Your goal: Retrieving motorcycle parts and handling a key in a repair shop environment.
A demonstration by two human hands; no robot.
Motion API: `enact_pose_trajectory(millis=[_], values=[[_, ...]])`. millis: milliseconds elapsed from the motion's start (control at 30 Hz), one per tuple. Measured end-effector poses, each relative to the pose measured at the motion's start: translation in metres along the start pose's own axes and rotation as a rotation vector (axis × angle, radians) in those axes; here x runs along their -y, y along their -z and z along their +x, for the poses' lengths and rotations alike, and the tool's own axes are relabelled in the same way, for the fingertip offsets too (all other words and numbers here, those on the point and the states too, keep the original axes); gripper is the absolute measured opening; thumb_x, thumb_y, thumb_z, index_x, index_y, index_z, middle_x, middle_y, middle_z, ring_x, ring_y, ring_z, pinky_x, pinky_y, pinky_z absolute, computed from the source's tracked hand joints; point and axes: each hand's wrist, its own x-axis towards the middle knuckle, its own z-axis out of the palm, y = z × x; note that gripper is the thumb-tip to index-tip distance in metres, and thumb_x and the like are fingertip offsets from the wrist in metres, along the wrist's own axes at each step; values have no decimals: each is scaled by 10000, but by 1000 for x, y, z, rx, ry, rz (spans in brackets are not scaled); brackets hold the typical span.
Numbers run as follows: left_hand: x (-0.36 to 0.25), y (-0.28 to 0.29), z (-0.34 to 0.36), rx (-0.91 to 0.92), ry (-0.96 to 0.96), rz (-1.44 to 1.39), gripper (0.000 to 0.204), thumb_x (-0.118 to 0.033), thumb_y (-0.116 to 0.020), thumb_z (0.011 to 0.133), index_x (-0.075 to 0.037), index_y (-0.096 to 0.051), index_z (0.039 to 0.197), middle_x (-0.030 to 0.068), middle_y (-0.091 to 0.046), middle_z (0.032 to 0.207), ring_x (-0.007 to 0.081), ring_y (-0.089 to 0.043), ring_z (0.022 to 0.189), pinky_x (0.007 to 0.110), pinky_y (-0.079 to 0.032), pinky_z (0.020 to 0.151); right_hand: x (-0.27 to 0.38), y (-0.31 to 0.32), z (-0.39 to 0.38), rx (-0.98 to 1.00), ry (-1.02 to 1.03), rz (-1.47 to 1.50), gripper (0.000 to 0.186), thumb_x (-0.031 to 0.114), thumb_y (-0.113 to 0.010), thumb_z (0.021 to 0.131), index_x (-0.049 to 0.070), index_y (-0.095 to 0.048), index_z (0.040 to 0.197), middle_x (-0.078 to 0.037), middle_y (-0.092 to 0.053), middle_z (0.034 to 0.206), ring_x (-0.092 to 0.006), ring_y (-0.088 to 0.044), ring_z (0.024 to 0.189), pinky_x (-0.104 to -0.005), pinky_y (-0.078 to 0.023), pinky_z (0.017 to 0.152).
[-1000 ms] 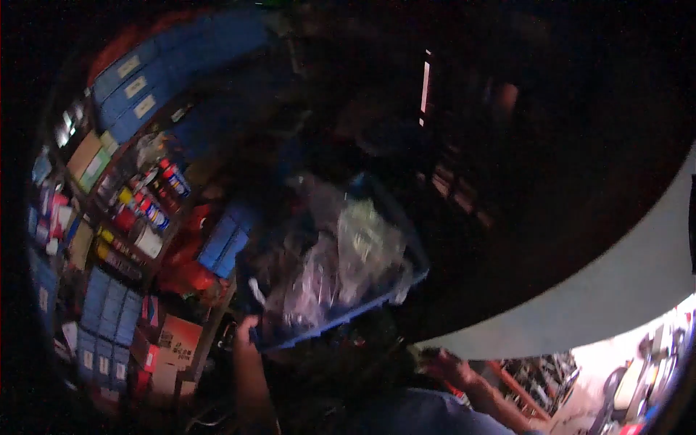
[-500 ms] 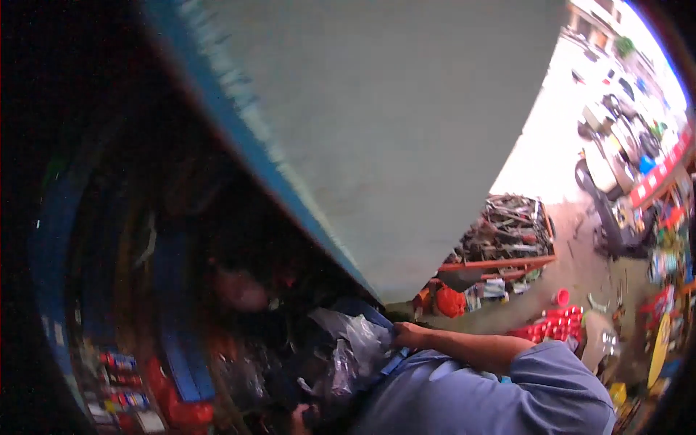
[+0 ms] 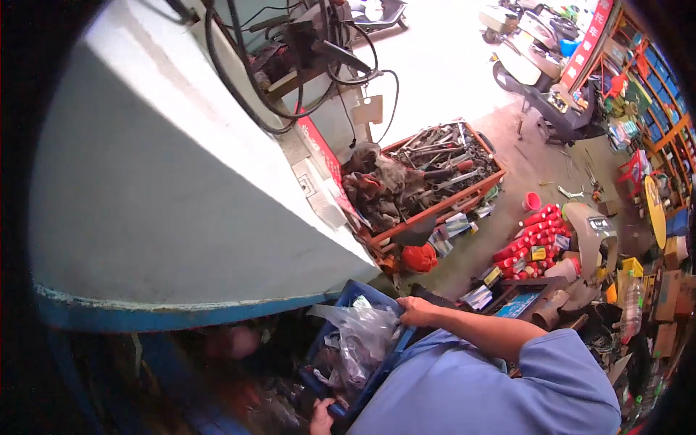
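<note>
A blue plastic crate (image 3: 353, 288) is held against the front of my body, tilted in view. Clear plastic bags (image 3: 360, 346) fill it, with contents I cannot make out. My right hand (image 3: 419, 312) is closed around the crate's far right rim, its forearm reaching across from the right. At the lower edge of the view, my left hand (image 3: 321, 417) is closed on the crate's near left end; part of that hand is cut off.
A white wall with a blue lower band (image 3: 181, 217) stands close on the left. Beyond its corner, an orange tool cart (image 3: 435, 214) is heaped with wrenches. Red bottles (image 3: 533, 243), a scooter panel (image 3: 591, 232) and cartons (image 3: 670, 297) lie to the right. Dark shelving (image 3: 152, 377) is at lower left.
My view has turned right, so the wall has shifted left and the tool cart and floor goods show more fully. Both hands still grip the crate, which is now better lit.
</note>
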Motion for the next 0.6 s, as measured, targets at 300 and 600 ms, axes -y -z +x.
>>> enact_pose_trajectory(millis=[300,600], values=[[-3,-61,21,-157,-64,177,365,-227,-440,940,-42,-549,1235,142,-556,1219,263,-497,1159,336,-362,1009,-29,62,9,101,40,-34,442,192,-648,718,34,-591,1127,-155,-664,938,-282,-636,893,-392,-491,789],[130,-167,74,-408,276,-701,374,-165,-620,852,-34,-571,1198,145,-622,1063,227,-592,875,381,-486,787,-95,130,59,407,273,-271,550,381,-674,770,49,-544,1189,-213,-623,1086,-385,-588,1030,-450,-466,854]])
